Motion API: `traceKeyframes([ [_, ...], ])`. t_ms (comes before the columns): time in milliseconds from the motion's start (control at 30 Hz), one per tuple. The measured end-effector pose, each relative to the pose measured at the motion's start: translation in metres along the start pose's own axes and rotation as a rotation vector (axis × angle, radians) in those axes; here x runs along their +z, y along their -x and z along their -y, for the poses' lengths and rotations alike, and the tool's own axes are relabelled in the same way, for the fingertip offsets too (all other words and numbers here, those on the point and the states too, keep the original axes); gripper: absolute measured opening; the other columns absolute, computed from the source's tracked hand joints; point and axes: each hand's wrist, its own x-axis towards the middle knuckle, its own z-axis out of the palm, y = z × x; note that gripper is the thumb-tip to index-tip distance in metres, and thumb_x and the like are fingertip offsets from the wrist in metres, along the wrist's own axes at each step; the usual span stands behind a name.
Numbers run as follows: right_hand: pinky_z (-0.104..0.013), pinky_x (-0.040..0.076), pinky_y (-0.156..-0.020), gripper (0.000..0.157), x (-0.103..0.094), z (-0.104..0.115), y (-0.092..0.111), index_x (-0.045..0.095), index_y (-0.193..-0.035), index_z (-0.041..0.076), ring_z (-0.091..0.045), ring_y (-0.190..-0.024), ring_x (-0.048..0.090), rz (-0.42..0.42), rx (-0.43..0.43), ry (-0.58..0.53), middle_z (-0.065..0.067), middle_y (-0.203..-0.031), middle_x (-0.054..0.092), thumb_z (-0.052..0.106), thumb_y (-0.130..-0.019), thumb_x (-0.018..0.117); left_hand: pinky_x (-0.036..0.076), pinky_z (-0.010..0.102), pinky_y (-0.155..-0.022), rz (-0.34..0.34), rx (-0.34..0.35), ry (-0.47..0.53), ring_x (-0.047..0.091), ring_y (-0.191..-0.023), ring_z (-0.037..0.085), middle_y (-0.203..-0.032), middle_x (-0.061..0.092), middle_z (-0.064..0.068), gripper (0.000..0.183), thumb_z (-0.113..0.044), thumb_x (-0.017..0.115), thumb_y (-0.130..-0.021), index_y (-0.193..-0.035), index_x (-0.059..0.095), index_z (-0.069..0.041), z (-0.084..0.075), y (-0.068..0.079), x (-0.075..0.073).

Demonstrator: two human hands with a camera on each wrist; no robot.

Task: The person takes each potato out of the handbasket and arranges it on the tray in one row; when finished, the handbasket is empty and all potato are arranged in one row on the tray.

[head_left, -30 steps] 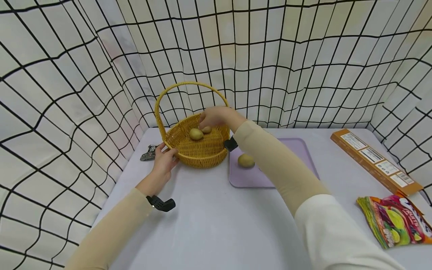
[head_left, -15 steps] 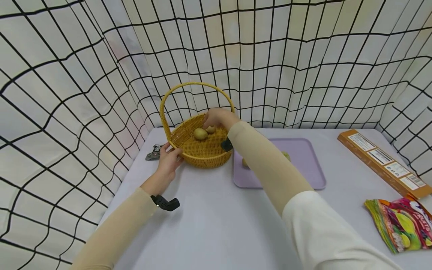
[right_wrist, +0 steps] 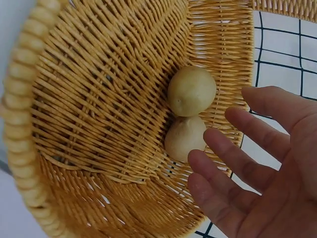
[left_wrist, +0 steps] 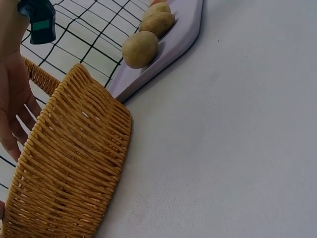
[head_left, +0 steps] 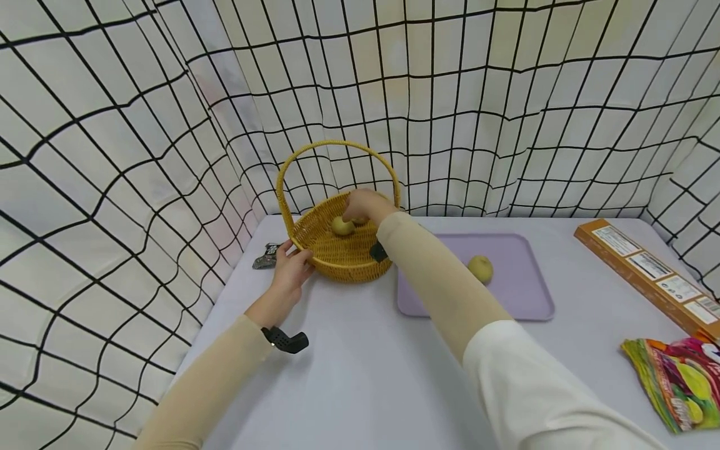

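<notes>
A yellow wicker basket (head_left: 343, 270) with a tall hoop handle stands at the back left of the table. My left hand (head_left: 290, 270) grips its left rim, thumb towards the front. Inside the basket two potatoes (right_wrist: 192, 91) lie touching each other near the far wall. My right hand (right_wrist: 262, 158) is over the basket beside them, palm showing and fingers spread, holding nothing. Its fingertips overlap the edge of the paler potato (right_wrist: 183, 139) in the right wrist view. More potatoes (left_wrist: 140, 49) lie on a lilac tray (head_left: 525, 306); my right forearm hides part of the tray in the head view.
A small black packet (head_left: 267, 257) lies left of the basket. To the right are a long orange-brown box (head_left: 647, 269) and a colourful fruit-printed packet (head_left: 677, 381). Black netting (head_left: 450, 125) over white cloth rises behind the table and at both sides.
The head view has swung left, so everything sits further right. My right forearm has shifted left relative to the tray, uncovering one potato and covering another. The left hand stays on the rim.
</notes>
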Motion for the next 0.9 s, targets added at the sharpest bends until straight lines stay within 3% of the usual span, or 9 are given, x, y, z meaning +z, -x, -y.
traceKeyframes([
  [233, -0.026, 0.03, -0.053, 0.047, 0.01, -0.012, -0.006, 0.036, -0.061, 0.016, -0.011, -0.052, 0.027, 0.011, 0.035, -0.015, 0.004, -0.056, 0.029, 0.018, -0.101, 0.06, 0.039, 0.04, -0.121, 0.011, -0.002, -0.004, 0.039, -0.148, 0.024, -0.169, 0.021, 0.013, 0.084, -0.002, 0.055, -0.099, -0.165, 0.007, -0.023, 0.008, 0.0, 0.006],
  [433, -0.029, 0.038, -0.063, 0.027, 0.013, -0.016, -0.008, 0.048, -0.078, 0.013, -0.014, -0.066, 0.04, -0.045, 0.042, -0.062, 0.0, -0.074, 0.041, 0.019, -0.102, 0.061, 0.041, 0.04, -0.12, 0.013, 0.018, -0.024, 0.04, -0.147, 0.025, -0.169, 0.022, 0.014, 0.084, -0.003, 0.056, -0.099, -0.165, 0.009, -0.022, 0.009, 0.0, 0.01],
  [567, -0.03, 0.038, -0.065, 0.02, 0.016, -0.014, -0.01, 0.051, -0.087, 0.012, -0.015, -0.069, 0.041, -0.058, 0.045, -0.072, -0.001, -0.081, 0.042, 0.02, -0.102, 0.062, 0.042, 0.039, -0.119, 0.012, 0.019, -0.026, 0.04, -0.148, 0.025, -0.169, 0.022, 0.014, 0.084, -0.003, 0.055, -0.099, -0.165, 0.008, -0.022, 0.008, 0.001, 0.01],
  [800, -0.028, 0.031, -0.057, 0.04, 0.028, -0.007, -0.025, 0.038, -0.069, 0.014, -0.013, -0.056, 0.025, -0.099, 0.029, -0.061, 0.001, -0.063, 0.028, 0.017, -0.1, 0.063, 0.041, 0.039, -0.12, -0.005, 0.025, -0.034, 0.04, -0.147, 0.025, -0.169, 0.022, 0.014, 0.082, -0.005, 0.055, -0.101, -0.165, 0.007, -0.022, 0.005, 0.0, 0.002],
  [900, -0.028, 0.031, -0.056, 0.041, 0.033, -0.005, -0.03, 0.037, -0.069, 0.014, -0.012, -0.055, 0.025, -0.117, 0.019, -0.071, 0.001, -0.062, 0.027, 0.016, -0.1, 0.064, 0.041, 0.039, -0.12, -0.012, 0.021, -0.034, 0.04, -0.148, 0.024, -0.169, 0.022, 0.013, 0.083, -0.005, 0.055, -0.101, -0.166, 0.007, -0.023, 0.003, -0.001, -0.001],
])
